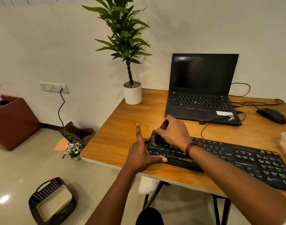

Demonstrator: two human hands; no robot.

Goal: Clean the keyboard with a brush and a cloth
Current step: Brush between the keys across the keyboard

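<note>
Black full-size keyboard (220, 161) lies on the orange-brown wooden counter (122, 127), its left end close to the counter's front-left corner. Right hand (173, 132), red band at the wrist, is curled round a dark, slim-handled brush (163, 125) over the keyboard's upper-left keys; the bristle end is blurred, so we cannot say whether it touches the keys. Left hand (140, 153) sits at the keyboard's left end, holding nothing: thumb laid along the front edge, forefinger straight and lifted, the other fingers against the end. We take it as a brace. Behind the keyboard stands an open black laptop (202, 88) with a dark screen. A thin black cable (204, 127) loops from the keyboard's back edge toward it. A black mouse (271, 115) lies behind the keyboard's right end. We see no cloth we can be sure of; a white soft thing (147, 185) shows below the counter's edge in front of the keyboard, but we cannot tell what it is. By our reckoning brushing is barely begun, at the first corner. Risks: if the left hand's brace slips, hard strokes could skid the keyboard toward the near edge. Steep, stiff strokes may drive grit under the keycaps rather than out, or lever a cap loose. The loose cable could catch the brush or wrist on a back-row pass.
</note>
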